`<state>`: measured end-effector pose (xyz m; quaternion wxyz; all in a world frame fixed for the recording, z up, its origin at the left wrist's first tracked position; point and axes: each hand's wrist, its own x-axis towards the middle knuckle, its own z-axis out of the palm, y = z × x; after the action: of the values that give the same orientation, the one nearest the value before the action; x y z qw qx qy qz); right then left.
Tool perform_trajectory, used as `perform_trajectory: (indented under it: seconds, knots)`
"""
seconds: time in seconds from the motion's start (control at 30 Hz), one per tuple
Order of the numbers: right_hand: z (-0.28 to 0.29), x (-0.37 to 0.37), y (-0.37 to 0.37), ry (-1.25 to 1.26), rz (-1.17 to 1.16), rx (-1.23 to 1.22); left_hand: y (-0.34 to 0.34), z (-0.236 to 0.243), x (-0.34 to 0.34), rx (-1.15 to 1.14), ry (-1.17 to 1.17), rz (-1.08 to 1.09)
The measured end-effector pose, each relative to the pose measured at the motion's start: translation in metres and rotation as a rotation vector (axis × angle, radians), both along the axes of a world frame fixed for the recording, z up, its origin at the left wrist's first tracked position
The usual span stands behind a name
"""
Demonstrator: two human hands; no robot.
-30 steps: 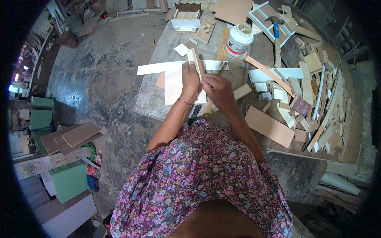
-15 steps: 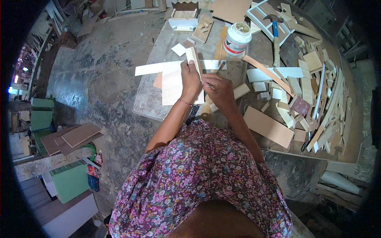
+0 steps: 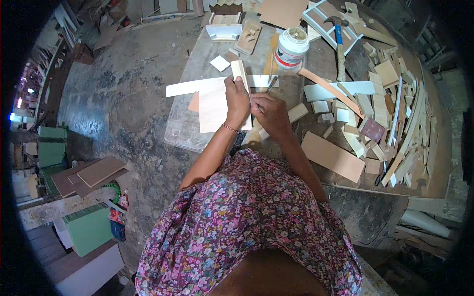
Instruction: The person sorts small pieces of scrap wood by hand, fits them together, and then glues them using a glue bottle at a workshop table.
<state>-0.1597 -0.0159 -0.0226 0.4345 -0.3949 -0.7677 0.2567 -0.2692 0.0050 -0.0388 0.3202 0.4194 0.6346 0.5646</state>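
Observation:
My left hand [image 3: 237, 103], wearing a braided bracelet, grips a narrow wooden strip [image 3: 237, 69] lying over a pale rectangular board [image 3: 211, 111], its thumb along the strip. My right hand [image 3: 269, 113] is closed round a pencil-like stick [image 3: 271, 86] whose upper end points away from me; its fingertips meet the strip's right edge. A long white strip [image 3: 180, 89] crosses behind the board, with a peach piece [image 3: 194, 102] under the left side. A small white square [image 3: 219, 62] and a white tub [image 3: 291, 52] stand or lie beyond.
A hammer [image 3: 338, 37] lies near a white frame [image 3: 313, 22]. Offcuts [image 3: 382, 123] are heaped along the table's right side, with a tan panel [image 3: 331, 155] nearer me. A small wooden box [image 3: 223, 29] is at the back; stacked boards [image 3: 98, 172] sit lower left.
My hands keep their grips and stay together on the strip and board. The table and things on it appear shifted slightly left in the picture.

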Motion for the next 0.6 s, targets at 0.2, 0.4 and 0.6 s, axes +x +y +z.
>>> perform_trajectory:
  seconds: [0.2,0.4,0.6]
  knots:
    - [-0.005,0.002,-0.002,-0.045,-0.041,-0.058,0.005,-0.016,0.003,0.020,0.075,0.015]
    - [-0.014,0.003,-0.002,-0.025,-0.047,0.031,0.007,-0.031,0.004,0.006,0.106,0.019]
    - [0.001,0.016,-0.001,0.000,0.008,-0.045,-0.003,-0.014,0.006,0.056,-0.071,-0.088]
